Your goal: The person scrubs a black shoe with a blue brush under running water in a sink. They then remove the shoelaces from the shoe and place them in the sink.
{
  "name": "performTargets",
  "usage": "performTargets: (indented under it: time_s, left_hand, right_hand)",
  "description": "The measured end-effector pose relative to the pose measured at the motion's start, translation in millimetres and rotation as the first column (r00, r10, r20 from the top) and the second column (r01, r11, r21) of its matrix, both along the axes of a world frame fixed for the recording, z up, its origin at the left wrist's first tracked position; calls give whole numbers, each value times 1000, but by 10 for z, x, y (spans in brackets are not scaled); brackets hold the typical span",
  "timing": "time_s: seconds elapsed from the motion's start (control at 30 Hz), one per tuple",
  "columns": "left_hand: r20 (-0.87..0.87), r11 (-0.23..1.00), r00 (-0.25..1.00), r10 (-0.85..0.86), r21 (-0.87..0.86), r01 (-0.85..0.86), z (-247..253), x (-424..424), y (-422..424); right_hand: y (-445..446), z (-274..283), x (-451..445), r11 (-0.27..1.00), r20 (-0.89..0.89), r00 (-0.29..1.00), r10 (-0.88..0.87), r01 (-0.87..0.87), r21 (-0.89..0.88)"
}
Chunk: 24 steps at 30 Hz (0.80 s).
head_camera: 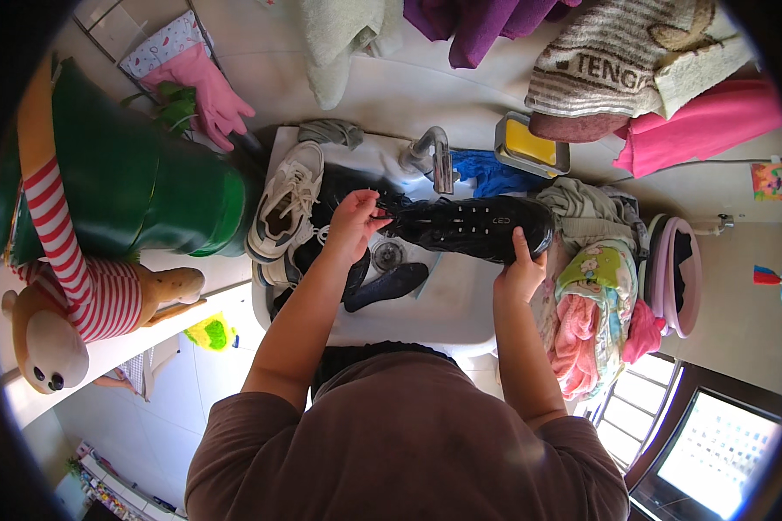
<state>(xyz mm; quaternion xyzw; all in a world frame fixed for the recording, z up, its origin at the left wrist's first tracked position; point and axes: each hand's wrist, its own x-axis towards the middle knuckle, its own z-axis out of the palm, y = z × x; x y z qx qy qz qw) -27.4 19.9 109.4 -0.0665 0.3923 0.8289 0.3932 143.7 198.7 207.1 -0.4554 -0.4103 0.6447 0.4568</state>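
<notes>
A long, glossy black shoe lies sideways over the sink, with two short rows of pale marks on its upward face. My right hand grips its rounded right end, thumb on top. At its other end my left hand pinches a thin dark strand, perhaps a lace; the fingers partly hide it. Beneath, in the white sink, a dark sock or insole rests near the metal drain. The chrome faucet stands just behind the shoe.
White sneakers sit on the sink's left side, beside a green barrel-like container. Blue cloth and a soap box lie behind. Piled laundry and stacked basins flank the right; towels hang above.
</notes>
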Motion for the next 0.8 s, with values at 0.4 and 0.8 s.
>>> performTargets:
  time_s: [0.4, 0.8]
  left_hand:
    - [-656, 817, 626, -421, -575, -54, -137, 236, 118]
    - [-177, 875, 880, -440, -306, 376, 68, 284, 35]
  right_hand:
    - [-60, 36, -61, 987, -9, 997, 73, -71, 142]
    - [258, -705, 36, 936, -60, 975, 215, -223, -270]
